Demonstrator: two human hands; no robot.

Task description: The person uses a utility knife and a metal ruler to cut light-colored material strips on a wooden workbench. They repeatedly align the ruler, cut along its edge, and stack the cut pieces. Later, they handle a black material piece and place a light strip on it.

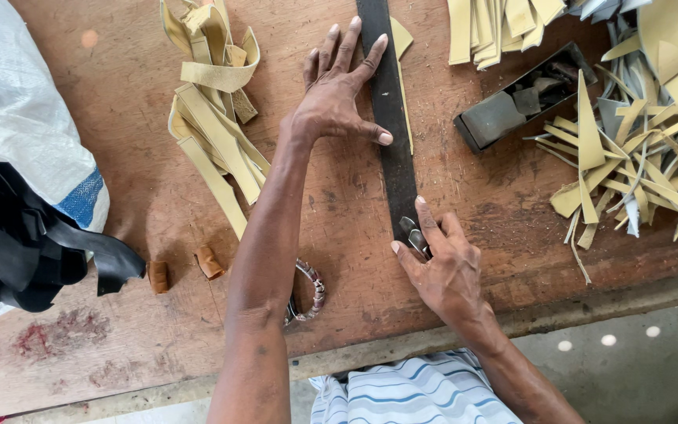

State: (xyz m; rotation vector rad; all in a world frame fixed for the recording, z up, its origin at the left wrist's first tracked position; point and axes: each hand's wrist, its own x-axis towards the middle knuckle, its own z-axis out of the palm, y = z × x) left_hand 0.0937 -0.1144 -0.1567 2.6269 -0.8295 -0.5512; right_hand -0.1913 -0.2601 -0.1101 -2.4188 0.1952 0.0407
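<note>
Head view: left hand (337, 98) presses spread, flat fingers on the dark straightedge (390, 118) mid-table over a tan strip (404, 86); right hand (442, 267), fingers curled, pinches a small metal blade (413, 234) at its near end. Risk: the straightedge may slip under uneven pressure, steering the blade toward the left thumb.

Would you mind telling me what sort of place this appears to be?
Probably a small leather or shoe-making workshop: a worn wooden bench, piles of cut tan strips, and a dark straightedge held flat by the left hand while the right hand works a small metal tool.
</note>
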